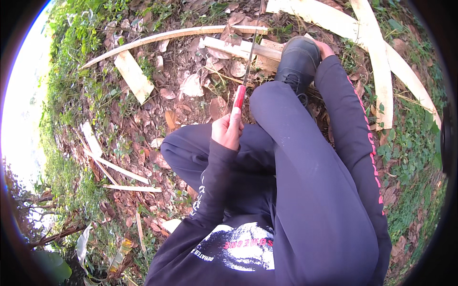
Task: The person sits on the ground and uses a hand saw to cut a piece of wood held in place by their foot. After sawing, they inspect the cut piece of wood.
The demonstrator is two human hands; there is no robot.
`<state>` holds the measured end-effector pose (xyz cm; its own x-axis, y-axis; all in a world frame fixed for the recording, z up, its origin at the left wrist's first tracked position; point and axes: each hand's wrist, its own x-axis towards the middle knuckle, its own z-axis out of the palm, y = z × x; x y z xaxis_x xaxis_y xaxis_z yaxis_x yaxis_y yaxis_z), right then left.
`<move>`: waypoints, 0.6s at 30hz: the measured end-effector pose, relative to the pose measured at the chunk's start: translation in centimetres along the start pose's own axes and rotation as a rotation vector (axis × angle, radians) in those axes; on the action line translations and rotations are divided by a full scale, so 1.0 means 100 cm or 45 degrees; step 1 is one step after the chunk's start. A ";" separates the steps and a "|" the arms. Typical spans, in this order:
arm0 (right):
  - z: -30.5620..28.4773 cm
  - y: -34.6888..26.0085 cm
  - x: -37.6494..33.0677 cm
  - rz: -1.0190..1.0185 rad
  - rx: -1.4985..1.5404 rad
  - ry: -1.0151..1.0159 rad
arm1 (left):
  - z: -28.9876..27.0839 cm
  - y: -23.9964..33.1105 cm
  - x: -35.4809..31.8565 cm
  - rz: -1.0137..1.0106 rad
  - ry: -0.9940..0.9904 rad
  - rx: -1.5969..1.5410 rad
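Note:
My left hand [228,129] is closed around the red handle of a long, thin-bladed tool [239,97]. Its narrow blade points away from me, almost edge-on, so I cannot tell whether it is a saw or a knife. The blade crosses in front of pale split wood pieces [262,50] on the ground. My black boot [299,59] rests at the right end of these pieces. Just beyond the boot, my right hand [325,49] reaches down at its right side. The boot and sleeve hide its fingers and whatever they may touch.
A long, curved wood strip [176,34] lies at the far left, with a short flat piece [133,76] below it. Wide pale planks [381,71] cross at the far right. Thin offcuts [133,188] lie left of my bent knee, among dry leaves and weeds.

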<state>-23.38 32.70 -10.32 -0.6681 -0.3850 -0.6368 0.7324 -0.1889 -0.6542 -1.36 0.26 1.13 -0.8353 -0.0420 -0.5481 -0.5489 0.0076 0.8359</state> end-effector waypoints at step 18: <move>-0.034 0.016 0.001 -0.231 0.069 0.442 | 0.010 0.014 -0.015 0.106 0.118 0.421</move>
<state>-22.77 35.41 -12.82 -0.7852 -0.0147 -0.6190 0.5981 -0.2768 -0.7521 -0.95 1.29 3.09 -0.8796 -0.1179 -0.4608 -0.4719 0.3375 0.8145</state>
